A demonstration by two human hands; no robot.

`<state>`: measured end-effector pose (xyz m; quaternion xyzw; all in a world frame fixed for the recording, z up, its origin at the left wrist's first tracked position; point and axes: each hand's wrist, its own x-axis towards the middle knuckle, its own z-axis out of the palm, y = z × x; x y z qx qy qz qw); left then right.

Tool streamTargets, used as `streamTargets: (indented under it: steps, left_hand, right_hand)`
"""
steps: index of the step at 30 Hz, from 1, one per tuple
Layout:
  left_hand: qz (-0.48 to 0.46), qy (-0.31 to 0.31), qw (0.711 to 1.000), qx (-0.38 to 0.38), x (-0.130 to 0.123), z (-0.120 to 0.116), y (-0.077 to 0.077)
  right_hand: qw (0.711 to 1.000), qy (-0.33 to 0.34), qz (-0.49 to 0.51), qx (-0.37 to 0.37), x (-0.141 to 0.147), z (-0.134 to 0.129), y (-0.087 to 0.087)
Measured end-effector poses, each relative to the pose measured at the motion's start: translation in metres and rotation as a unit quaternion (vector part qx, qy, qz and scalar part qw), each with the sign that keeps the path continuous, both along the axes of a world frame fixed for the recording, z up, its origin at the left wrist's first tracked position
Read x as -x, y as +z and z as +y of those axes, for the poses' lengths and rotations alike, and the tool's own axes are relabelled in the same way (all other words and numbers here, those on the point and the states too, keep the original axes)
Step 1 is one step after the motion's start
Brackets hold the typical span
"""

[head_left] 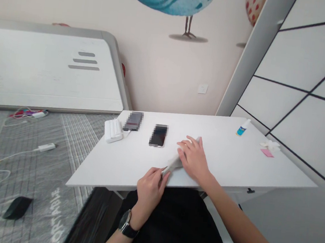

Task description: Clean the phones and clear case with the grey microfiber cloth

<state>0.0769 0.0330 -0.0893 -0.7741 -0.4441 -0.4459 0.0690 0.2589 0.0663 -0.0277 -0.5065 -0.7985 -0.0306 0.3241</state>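
The left hand (151,192) pinches one end of a white cloth (175,162) while the right hand (192,158) curls around its other end, over the surface (234,156), near a phone (158,135).

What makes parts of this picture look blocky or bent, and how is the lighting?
In the head view, a black rectangular smartphone and a grey rectangular device are blurred into coarse pixel blocks; in that view, the white wall panels with black lines slant from wide-angle distortion; light there is soft, leaving only a faint shadow under the right hand.
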Motion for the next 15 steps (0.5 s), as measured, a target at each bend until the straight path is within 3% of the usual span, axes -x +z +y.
streamTargets:
  steps: [4, 5, 10, 15]
  left_hand:
    - [-0.006, 0.023, 0.998, -0.055, 0.001, 0.001, -0.003]
    - [-0.005, 0.026, 0.998, -0.059, 0.002, 0.001, -0.003]
    - [-0.015, -0.008, 1.000, 0.001, -0.001, -0.001, 0.004]
    - [-0.098, -0.027, 0.995, -0.009, -0.011, -0.003, 0.012]
  right_hand:
    - [0.987, 0.161, -0.020, 0.002, 0.016, -0.014, -0.004]
    - [0.985, 0.173, -0.019, 0.004, 0.016, -0.015, -0.004]
    - [0.999, 0.010, 0.039, -0.008, 0.000, 0.005, -0.003]
    - [0.987, 0.131, 0.095, -0.014, 0.024, -0.016, 0.002]
